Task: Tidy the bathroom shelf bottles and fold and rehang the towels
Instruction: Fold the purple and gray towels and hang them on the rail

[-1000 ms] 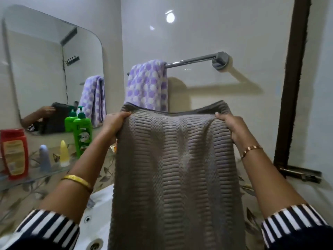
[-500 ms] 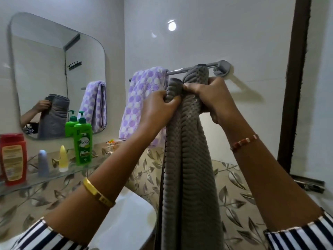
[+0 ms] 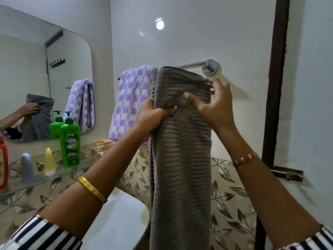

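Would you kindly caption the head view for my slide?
Left hand grips the grey towel draped over the rail; open right hand smooths it.

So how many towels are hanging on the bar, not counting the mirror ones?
2. The purple spotted towel hangs on the left of the rail; the grey ribbed towel is draped beside it on the right. None seem hidden.

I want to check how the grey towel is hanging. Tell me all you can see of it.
The grey towel is thick, ribbed cloth with a waffle-textured band near the top. It is draped over the chrome towel bar, hanging long and narrow, bunched in folds, right beside the purple dotted towel. The left hand grips its left edge; the right hand, fingers spread, touches its upper right. Its lower end runs out of view.
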`<state>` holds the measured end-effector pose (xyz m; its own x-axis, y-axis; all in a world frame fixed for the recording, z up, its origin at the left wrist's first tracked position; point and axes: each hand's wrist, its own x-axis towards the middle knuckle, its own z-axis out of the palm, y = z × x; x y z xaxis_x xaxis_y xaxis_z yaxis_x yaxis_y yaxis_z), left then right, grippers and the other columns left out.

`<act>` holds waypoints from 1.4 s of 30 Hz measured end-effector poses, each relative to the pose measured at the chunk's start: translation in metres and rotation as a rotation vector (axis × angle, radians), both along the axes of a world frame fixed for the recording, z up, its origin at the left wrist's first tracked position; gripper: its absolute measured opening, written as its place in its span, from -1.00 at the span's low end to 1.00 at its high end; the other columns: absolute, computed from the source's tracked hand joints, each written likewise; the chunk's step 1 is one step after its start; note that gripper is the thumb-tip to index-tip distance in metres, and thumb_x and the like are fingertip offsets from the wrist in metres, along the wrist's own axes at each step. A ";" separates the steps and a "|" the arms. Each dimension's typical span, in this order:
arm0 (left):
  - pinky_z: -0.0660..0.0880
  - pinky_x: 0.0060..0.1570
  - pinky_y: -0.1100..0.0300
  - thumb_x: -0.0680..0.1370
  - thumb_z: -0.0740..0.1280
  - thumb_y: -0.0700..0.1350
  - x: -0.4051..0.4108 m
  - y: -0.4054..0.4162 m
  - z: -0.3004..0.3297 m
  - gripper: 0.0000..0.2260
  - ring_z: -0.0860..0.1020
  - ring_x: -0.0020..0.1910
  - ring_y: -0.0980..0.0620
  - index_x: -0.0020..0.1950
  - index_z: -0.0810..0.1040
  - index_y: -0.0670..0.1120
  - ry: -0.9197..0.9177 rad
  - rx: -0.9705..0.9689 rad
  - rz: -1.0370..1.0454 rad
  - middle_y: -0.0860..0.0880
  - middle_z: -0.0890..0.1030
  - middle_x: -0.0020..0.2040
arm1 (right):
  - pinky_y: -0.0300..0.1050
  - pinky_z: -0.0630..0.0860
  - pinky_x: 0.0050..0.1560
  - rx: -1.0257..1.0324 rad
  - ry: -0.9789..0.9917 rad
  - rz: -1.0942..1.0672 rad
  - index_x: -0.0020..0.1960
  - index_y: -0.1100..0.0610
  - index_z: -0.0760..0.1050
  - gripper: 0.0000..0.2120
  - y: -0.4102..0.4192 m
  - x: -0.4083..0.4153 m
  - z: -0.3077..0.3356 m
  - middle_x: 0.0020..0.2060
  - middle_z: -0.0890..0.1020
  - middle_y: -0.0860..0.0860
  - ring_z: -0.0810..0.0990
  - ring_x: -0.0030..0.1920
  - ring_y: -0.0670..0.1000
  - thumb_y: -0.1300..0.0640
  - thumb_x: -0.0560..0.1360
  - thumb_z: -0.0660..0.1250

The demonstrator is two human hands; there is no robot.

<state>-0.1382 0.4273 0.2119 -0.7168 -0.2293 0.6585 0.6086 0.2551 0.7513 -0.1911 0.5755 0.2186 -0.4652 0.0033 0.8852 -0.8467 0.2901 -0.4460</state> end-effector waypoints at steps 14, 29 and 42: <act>0.49 -0.12 0.30 0.44 0.38 -0.19 0.007 -0.089 0.020 -0.75 0.50 -0.04 0.14 0.06 0.43 -0.03 -0.096 -0.492 0.032 0.07 0.50 -0.07 | -0.22 0.61 -0.23 -0.207 -0.388 0.404 -0.19 0.10 0.52 -0.78 -0.038 -0.006 -0.034 -0.22 0.65 0.03 0.65 -0.19 -0.01 0.02 0.31 0.49; 0.56 -0.06 0.05 0.48 0.30 -0.33 -0.026 -0.042 0.052 -0.78 0.53 0.00 -0.15 0.11 0.48 -0.33 0.324 -0.248 0.150 -0.22 0.58 -0.01 | 0.23 -0.17 0.42 0.413 0.387 -0.715 0.49 0.11 -0.05 -0.24 -0.096 -0.015 -0.147 0.48 -0.01 0.13 -0.17 0.50 0.11 -0.23 0.45 0.14; 0.44 -0.13 0.46 0.40 0.37 -0.35 -0.055 -0.044 0.144 -0.67 0.50 -0.15 0.37 0.16 0.48 -0.36 0.793 -0.200 0.260 -0.06 0.51 0.01 | 0.25 -0.02 0.41 0.380 0.514 -0.756 0.46 0.11 0.16 -0.27 -0.085 -0.128 0.020 0.43 0.28 0.17 0.26 0.42 0.18 -0.34 0.45 0.03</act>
